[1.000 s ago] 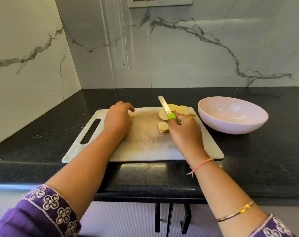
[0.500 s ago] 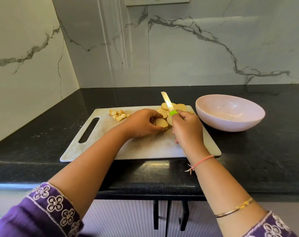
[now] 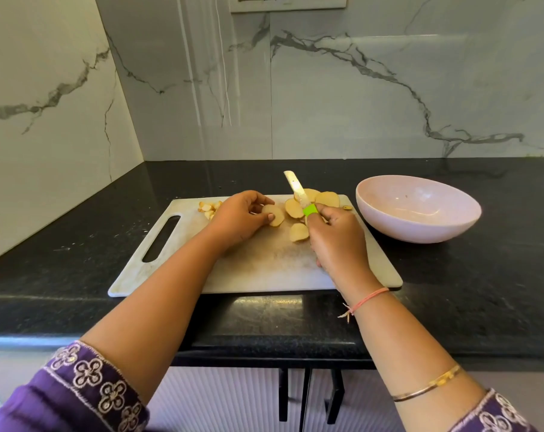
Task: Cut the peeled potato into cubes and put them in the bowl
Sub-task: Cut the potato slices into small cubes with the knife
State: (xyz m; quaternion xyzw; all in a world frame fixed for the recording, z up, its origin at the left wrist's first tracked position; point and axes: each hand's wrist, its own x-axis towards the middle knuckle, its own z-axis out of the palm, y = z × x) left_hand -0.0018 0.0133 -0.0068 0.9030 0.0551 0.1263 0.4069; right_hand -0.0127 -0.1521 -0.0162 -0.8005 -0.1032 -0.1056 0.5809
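Observation:
A white cutting board (image 3: 264, 263) lies on the black counter. Several round potato slices (image 3: 326, 199) lie at the board's far right. My left hand (image 3: 238, 218) pinches one potato slice (image 3: 275, 215) between thumb and fingers, just left of the others. My right hand (image 3: 336, 241) grips a knife (image 3: 297, 190) by its green handle, with the blade pointing up and away over the slices. A small heap of potato cubes (image 3: 209, 207) sits at the board's far left edge, behind my left hand. The pale pink bowl (image 3: 417, 208) stands to the right of the board.
The counter (image 3: 77, 260) runs into a corner of marble walls at the left and back. The board has a handle slot (image 3: 161, 238) at its left end. Cabinet handles (image 3: 305, 397) show below the counter's front edge.
My left hand left the cube heap at the far left, reached to the slices and now holds one, drawn slightly left. The right hand with the knife has barely moved.

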